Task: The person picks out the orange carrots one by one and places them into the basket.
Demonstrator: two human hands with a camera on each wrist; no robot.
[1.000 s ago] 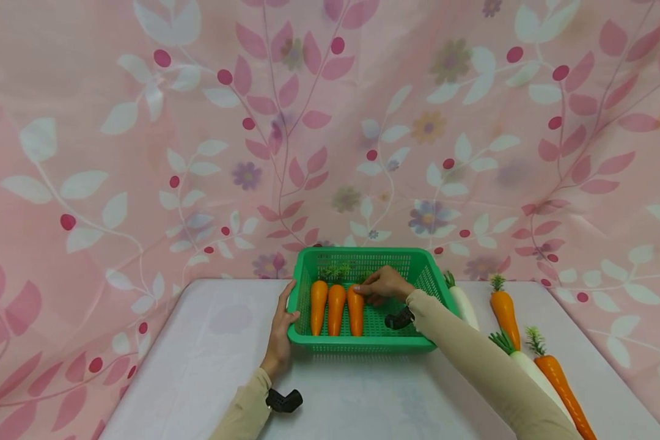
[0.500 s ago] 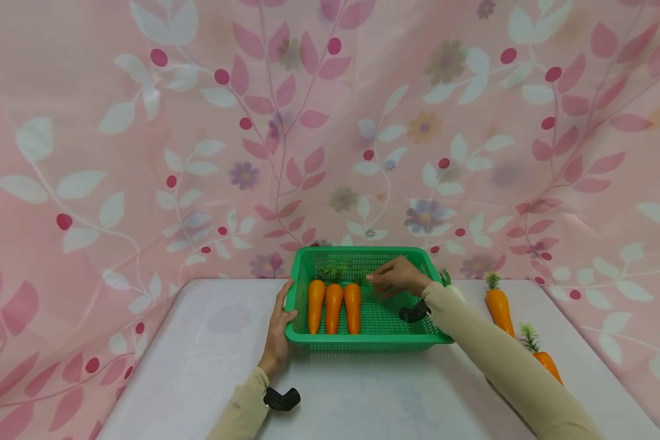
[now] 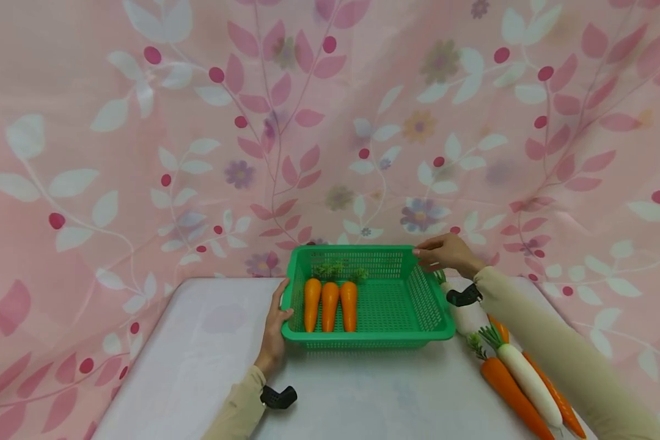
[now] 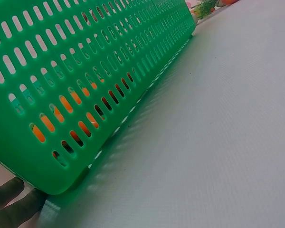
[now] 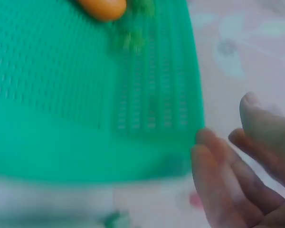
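And away it went: the right hand [image 3: 451, 252], its fingers on the third carrot [image 3: 349, 307] a second earlier, had lifted off, crossed the right half of the green basket [image 3: 368, 335] and reached its far right corner. The carrot was left lying free, its leafy top [image 3: 359, 275] uncovered! Out swung the black wrist camera [image 3: 464, 296] too, past the right wall. The right sleeve [image 3: 561, 348] shifted outward, revealing an outer carrot [image 3: 511, 391] beside the white radish [image 3: 530, 379] and covering most of the one farther back.
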